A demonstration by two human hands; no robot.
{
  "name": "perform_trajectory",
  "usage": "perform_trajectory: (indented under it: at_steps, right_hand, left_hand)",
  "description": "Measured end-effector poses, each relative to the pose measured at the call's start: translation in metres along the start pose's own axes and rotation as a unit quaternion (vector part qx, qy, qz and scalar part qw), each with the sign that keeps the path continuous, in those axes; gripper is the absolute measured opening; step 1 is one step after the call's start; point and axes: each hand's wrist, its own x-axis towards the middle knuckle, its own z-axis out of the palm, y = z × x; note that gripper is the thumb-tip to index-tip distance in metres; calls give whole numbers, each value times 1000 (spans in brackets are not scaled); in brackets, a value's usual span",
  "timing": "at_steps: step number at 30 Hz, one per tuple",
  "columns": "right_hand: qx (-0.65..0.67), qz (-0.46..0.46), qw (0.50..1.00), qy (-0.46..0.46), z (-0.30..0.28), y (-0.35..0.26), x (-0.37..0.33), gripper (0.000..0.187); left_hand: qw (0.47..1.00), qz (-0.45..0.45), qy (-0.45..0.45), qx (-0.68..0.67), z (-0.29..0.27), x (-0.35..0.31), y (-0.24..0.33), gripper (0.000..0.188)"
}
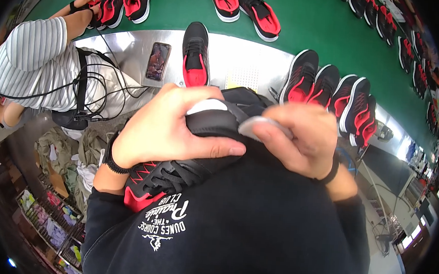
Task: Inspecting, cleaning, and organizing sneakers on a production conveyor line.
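Note:
My left hand [154, 127] is wrapped around the front of a black sneaker [173, 178], its thumb pressed along the toe. This sneaker has black laces, red stitching and a red lining, and rests against my chest with the heel opening toward my left forearm. Part of its white sole shows at the toe. Pinched in my right hand [308, 140] is a flat, whitish-grey piece [262, 127] with a rounded edge, close beside the toe. Motion blurs that hand, and what the piece is made of cannot be told. Ahead, a single sneaker [196, 46] stands on the metal bench.
A green belt [308, 28] carrying several sneakers runs beyond the metal bench [175, 36]. More sneakers [303, 74] line the bench at right. A phone [158, 61] lies left of the single sneaker. At left, a person in a striped shirt [35, 47] reaches toward shoes; black cables [101, 80] hang nearby.

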Motion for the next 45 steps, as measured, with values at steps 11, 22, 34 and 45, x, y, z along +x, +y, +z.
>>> perform_trajectory:
  at_steps: [11, 22, 34, 45]
  right_hand:
    - [-21, -17, 1000, 1, 1, 3, 14, 11]
    - [-13, 12, 1000, 10, 3, -1, 9, 10]
    - [-141, 381, 914, 21, -25, 157, -43, 31]
    - [-335, 409, 828, -187, 26, 357, -135, 24]
  left_hand:
    - [999, -19, -15, 22, -13, 6, 1, 37]
    - [1000, -7, -1, 17, -4, 1, 1, 39]
    - [1000, 7, 11, -21, -9, 4, -6, 31]
    - [995, -32, -36, -91, -20, 17, -7, 34]
